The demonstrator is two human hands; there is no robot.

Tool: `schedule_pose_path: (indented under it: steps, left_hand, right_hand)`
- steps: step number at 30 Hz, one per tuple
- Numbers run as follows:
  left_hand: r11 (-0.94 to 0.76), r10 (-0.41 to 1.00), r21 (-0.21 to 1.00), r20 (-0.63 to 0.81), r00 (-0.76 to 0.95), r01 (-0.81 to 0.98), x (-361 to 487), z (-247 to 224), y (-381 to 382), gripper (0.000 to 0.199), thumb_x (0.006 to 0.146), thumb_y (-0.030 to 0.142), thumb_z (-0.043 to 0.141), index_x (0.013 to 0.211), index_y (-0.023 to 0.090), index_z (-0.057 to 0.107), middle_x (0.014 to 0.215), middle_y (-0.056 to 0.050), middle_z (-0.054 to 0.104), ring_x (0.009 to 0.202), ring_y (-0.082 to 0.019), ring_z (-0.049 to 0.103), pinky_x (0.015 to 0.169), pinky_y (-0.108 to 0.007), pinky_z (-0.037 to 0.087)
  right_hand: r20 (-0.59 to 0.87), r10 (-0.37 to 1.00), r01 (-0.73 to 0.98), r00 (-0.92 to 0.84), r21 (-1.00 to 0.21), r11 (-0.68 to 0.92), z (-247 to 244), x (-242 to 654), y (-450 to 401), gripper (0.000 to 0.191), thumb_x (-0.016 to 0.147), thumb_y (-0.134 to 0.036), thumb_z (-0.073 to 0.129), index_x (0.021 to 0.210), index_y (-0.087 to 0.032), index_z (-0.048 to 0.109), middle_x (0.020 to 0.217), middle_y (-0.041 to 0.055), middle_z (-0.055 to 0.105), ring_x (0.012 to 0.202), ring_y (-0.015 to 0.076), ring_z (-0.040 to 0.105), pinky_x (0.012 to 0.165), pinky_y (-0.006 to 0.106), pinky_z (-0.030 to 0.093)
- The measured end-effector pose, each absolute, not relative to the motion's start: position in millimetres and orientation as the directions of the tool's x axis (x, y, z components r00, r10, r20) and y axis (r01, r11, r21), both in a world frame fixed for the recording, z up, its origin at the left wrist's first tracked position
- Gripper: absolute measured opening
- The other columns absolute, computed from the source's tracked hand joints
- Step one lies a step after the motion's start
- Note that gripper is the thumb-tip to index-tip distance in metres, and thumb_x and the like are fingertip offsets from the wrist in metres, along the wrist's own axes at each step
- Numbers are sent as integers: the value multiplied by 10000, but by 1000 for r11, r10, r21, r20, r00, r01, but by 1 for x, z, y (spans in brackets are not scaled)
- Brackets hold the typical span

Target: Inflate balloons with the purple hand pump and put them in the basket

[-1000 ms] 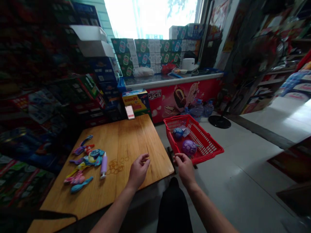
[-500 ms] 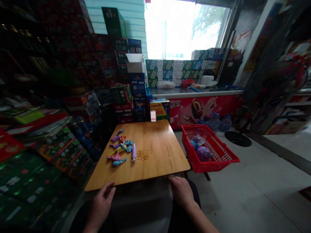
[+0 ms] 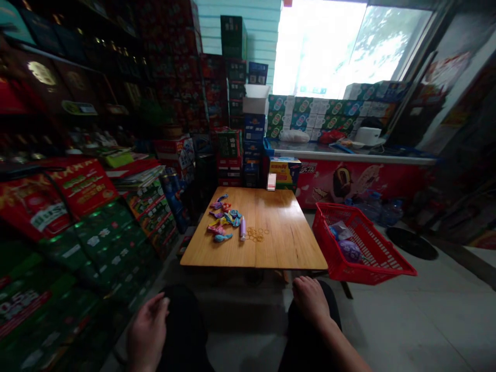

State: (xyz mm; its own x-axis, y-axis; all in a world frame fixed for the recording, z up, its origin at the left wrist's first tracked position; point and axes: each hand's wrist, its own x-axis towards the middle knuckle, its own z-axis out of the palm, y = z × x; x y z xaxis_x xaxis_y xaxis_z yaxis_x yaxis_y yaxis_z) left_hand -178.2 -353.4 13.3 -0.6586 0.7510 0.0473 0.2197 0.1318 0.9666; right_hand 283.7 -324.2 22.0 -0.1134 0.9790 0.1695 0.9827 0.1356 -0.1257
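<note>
From my remote seat, I'm looking into a small grocery shop. My landmark is the chest freezer (image 3: 360,183), its red front printed with ice-cream bars, which marks this as a retail counter. Stacked on the far side of the freezer are printed drink cartons (image 3: 310,113), and to its left, more boxed stock (image 3: 232,150) rises in columns. Further left of it, shelves of packaged goods (image 3: 77,103) line the wall. Just in front of the freezer sits a red plastic shopping basket (image 3: 387,258), on a tiled floor (image 3: 426,315).
</note>
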Motion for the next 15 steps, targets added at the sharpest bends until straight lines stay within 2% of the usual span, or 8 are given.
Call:
schedule_pose_path:
  steps: [2,4,6,8,9,10,13,15]
  left_hand:
    - [86,861,971,40,-508,222,-149,15,-346,533,740,543,667,1110,161,653,958,-91,719,745,-228,681,710,-369,566]
    - [49,914,976,41,-404,210,-121,18,-329,477,784,524,644,1081,152,658,914,-100,727,777,-242,694,703,-355,567]
    - [-21,943,968,102,-317,249,-99,21,-305,393,836,496,597,1020,155,664,887,-95,729,809,-239,704,702,-331,566]
    - [-101,941,910,218,-257,402,-87,23,-274,341,891,455,521,979,157,663,870,-93,730,794,-226,704,693,-317,561]
    - [-129,933,843,281,-224,523,-83,24,-256,328,912,428,477,954,160,661,863,-94,729,790,-222,703,695,-314,557]
    - [-129,931,813,296,-213,568,-82,25,-238,301,917,400,473,925,165,660,860,-95,726,796,-223,699,711,-317,550]
    - [-119,930,734,318,-183,669,-82,26,-183,199,887,302,522,935,178,670,935,-106,716,899,-241,670,840,-355,508]
    - [-118,934,662,328,-145,740,-85,25,-152,166,840,237,578,951,175,684,1021,-132,694,1041,-279,614,967,-406,431]
  right_hand:
    - [163,978,982,-133,-110,152,22,281,-323,136,918,-175,545,826,-199,642,852,51,673,854,212,592,778,331,280]
    - [159,977,982,-145,-97,161,22,279,-320,163,933,-177,526,820,-200,642,845,49,674,843,208,591,769,331,277]
    - [151,977,982,-153,-87,167,22,278,-317,187,938,-174,516,798,-203,636,833,45,674,836,205,589,764,333,274]
    - [141,978,983,-153,-84,166,21,278,-313,198,936,-171,516,777,-205,628,822,41,672,833,205,586,764,336,273]
    - [135,979,982,-154,-87,167,21,278,-311,199,936,-171,515,774,-207,625,820,39,671,835,206,585,766,336,273]
    - [128,980,981,-155,-94,168,20,278,-309,199,937,-172,514,775,-208,624,821,39,671,837,206,585,768,336,275]
    - [110,983,980,-149,-115,161,18,277,-303,201,943,-180,501,787,-208,624,830,47,673,840,206,585,779,335,284]
    - [97,986,981,-133,-127,145,16,275,-300,202,946,-189,493,793,-208,624,839,58,673,837,209,583,786,339,290]
